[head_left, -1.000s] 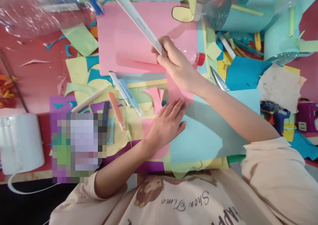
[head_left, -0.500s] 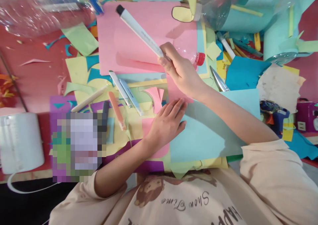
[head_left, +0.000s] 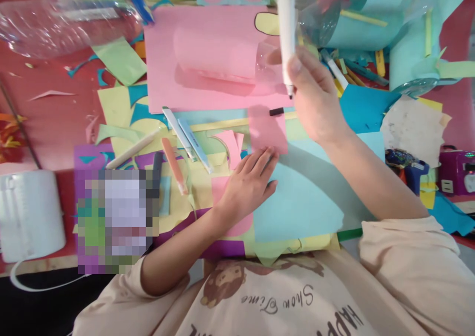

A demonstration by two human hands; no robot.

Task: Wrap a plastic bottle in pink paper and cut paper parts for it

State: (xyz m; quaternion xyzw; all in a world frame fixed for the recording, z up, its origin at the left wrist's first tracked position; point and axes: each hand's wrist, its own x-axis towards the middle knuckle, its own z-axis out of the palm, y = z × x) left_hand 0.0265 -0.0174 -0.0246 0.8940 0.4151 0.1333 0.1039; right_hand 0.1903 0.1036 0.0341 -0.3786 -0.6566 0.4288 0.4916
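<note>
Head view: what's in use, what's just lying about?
In use, it seems: white marker, bare-tipped, in the right hand; small pink paper, left hand at its near edge; black cap.

Apparently lying about: clear bottle; green paper; dark blue paper.

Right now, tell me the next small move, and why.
Probably lower the slim white black-tipped marker toward the small pink paper rectangle: the right hand holds it tip bare and downward, and the left hand lies at that paper's near edge.
</note>
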